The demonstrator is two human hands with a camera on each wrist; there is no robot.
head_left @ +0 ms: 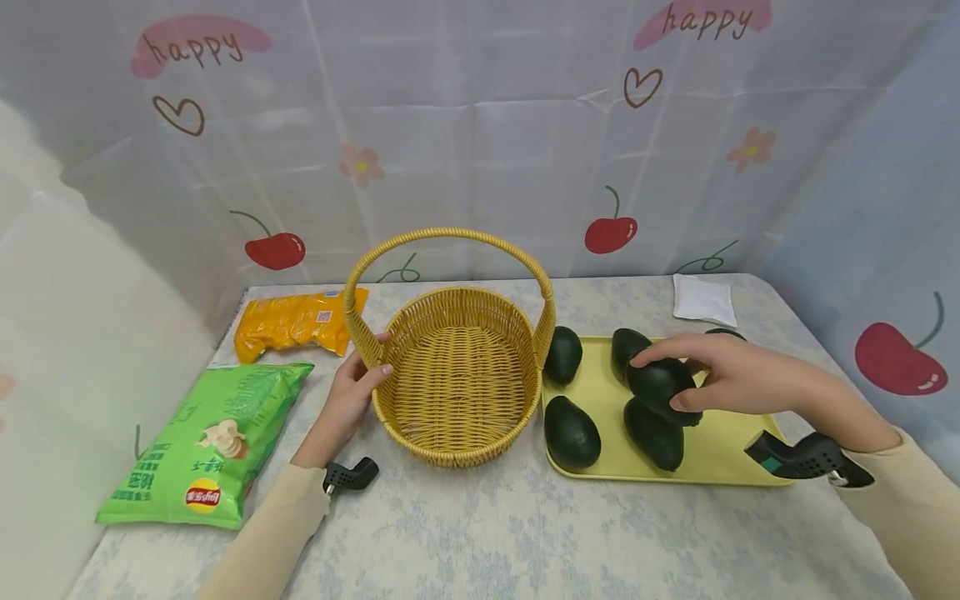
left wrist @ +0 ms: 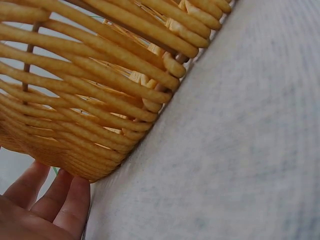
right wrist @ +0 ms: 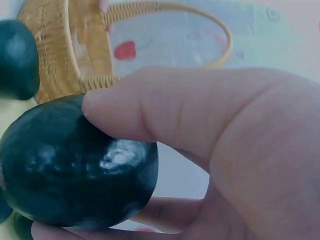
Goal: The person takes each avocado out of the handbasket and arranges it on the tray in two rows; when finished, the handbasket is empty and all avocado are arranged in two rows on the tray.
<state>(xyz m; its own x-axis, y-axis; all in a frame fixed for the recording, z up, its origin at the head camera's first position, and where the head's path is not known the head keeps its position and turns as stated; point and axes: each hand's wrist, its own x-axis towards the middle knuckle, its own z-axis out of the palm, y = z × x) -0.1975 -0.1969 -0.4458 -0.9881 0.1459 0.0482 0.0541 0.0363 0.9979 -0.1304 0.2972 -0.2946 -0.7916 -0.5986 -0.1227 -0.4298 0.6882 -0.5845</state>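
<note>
A yellow woven basket (head_left: 457,379) with a tall arched handle stands in the middle of the table, with nothing inside it. My left hand (head_left: 354,392) grips its left rim by the handle's base, thumb over the edge; in the left wrist view the fingers (left wrist: 70,205) lie against the outer weave. Above the yellow tray (head_left: 727,442), my right hand (head_left: 731,375) holds a dark green avocado (right wrist: 80,165) between thumb and fingers. More avocados (head_left: 572,433) lie on the tray, one (head_left: 654,435) directly below the held one and another (head_left: 562,356) near the basket.
Left of the basket lie a green chip bag (head_left: 217,442) and an orange packet (head_left: 296,325). A small white packet (head_left: 703,300) rests behind the tray. A printed curtain (head_left: 465,167) hangs along the table's back edge.
</note>
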